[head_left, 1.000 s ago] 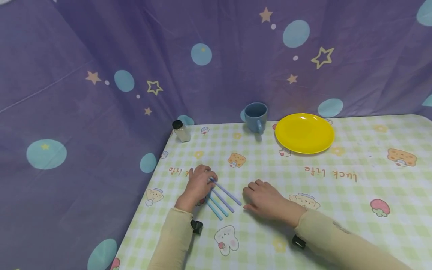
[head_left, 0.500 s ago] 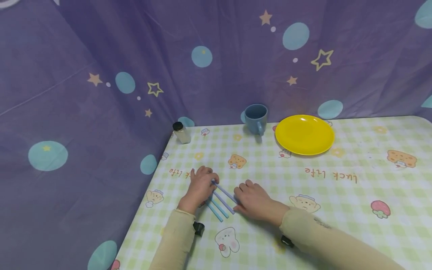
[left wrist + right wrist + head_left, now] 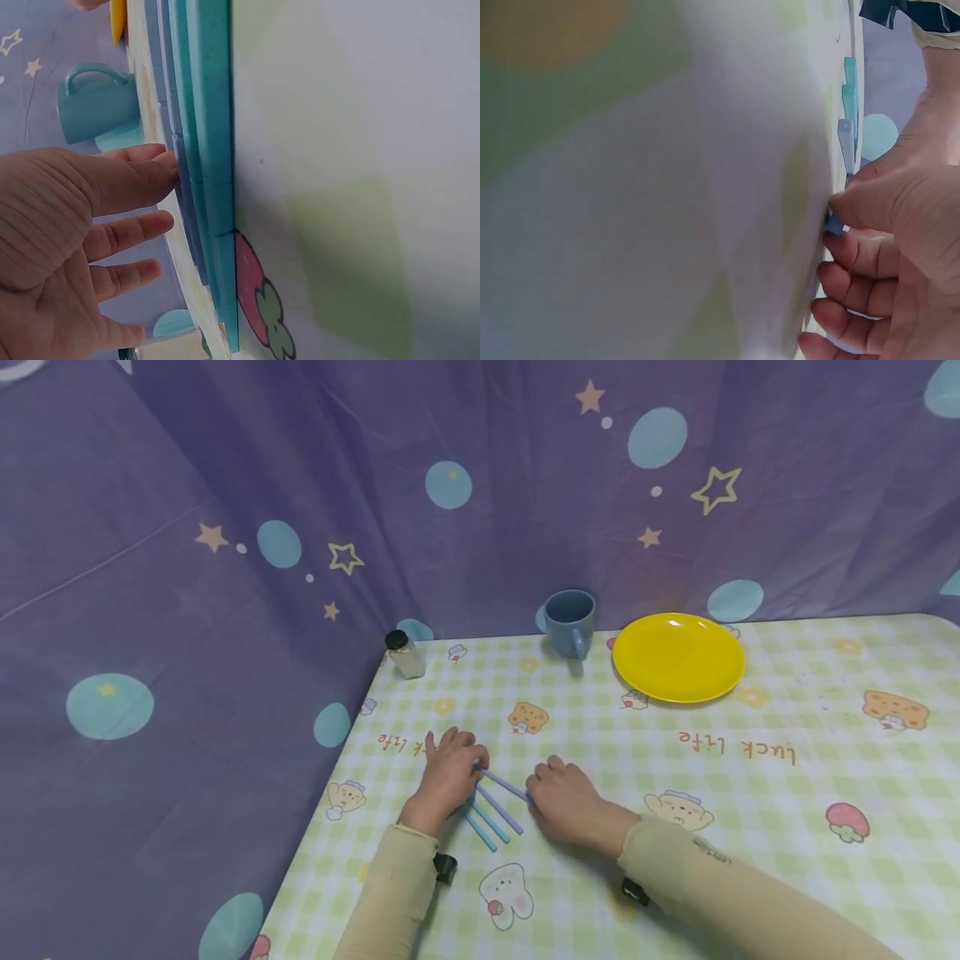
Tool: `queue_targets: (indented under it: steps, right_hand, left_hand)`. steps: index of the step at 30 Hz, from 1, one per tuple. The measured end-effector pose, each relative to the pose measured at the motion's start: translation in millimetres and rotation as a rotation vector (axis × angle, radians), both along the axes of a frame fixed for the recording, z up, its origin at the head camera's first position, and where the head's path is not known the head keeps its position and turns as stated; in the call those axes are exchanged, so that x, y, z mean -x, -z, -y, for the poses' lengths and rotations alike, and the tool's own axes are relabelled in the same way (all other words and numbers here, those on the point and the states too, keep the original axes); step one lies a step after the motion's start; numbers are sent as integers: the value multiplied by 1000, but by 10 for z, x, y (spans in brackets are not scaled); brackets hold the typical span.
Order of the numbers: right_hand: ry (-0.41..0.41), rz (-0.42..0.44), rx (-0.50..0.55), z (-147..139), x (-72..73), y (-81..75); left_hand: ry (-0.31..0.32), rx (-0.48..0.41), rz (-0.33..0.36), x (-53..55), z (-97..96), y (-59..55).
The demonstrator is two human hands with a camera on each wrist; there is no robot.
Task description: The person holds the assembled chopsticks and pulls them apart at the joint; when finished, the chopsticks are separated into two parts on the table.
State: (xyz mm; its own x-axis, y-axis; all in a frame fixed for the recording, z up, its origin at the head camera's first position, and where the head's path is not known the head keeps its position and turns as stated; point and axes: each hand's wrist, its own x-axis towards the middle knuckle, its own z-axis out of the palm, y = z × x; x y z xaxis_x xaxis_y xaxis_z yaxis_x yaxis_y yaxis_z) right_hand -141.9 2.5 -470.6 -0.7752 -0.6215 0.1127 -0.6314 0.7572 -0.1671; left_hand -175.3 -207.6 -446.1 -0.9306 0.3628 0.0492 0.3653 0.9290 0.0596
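Several slim plastic chopsticks lie fanned out between the hands. My left hand [image 3: 448,777] pinches the far end of the rightmost purple chopstick [image 3: 504,782] with thumb and forefinger; its other fingers are spread in the left wrist view. At that chopstick's near end, my right hand [image 3: 564,802] pinches the tip, and a bit of blue tip [image 3: 835,223] shows between thumb and forefinger in the right wrist view. To the left lie a second purple chopstick [image 3: 501,812] and two teal chopsticks [image 3: 206,112], their far ends hidden under the left hand in the head view.
A blue mug [image 3: 570,625] stands at the table's back edge, with a yellow plate [image 3: 678,658] to its right. A black-capped jar [image 3: 406,656] stands at the back left corner. Behind the checked tablecloth [image 3: 780,827] hangs a purple curtain [image 3: 510,527].
My right hand has moved left to the near end of the rightmost purple chopstick and now pinches it. That chopstick's near end has swung slightly away. The left hand has barely shifted.
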Motion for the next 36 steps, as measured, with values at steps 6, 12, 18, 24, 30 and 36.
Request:
queue_targets:
  steps: [6, 12, 18, 24, 30, 36]
  right_hand:
    - [54, 40, 45, -29, 9, -28]
    - [85, 109, 142, -114, 37, -76]
    - [110, 90, 209, -259, 7, -120]
    - [116, 40, 241, -436, 6, -145]
    - [135, 41, 249, -636, 18, -217]
    - [125, -3, 284, -846, 25, -267]
  left_hand:
    - [22, 16, -18, -5, -9, -13]
    - [10, 6, -5, -5, -45, -25]
    - [36, -42, -25, -11, -96, -41]
    - [81, -93, -40, -44, -184, -89]
    - [109, -189, -1, -97, -298, -123]
    - [141, -261, 58, -165, -421, -162]
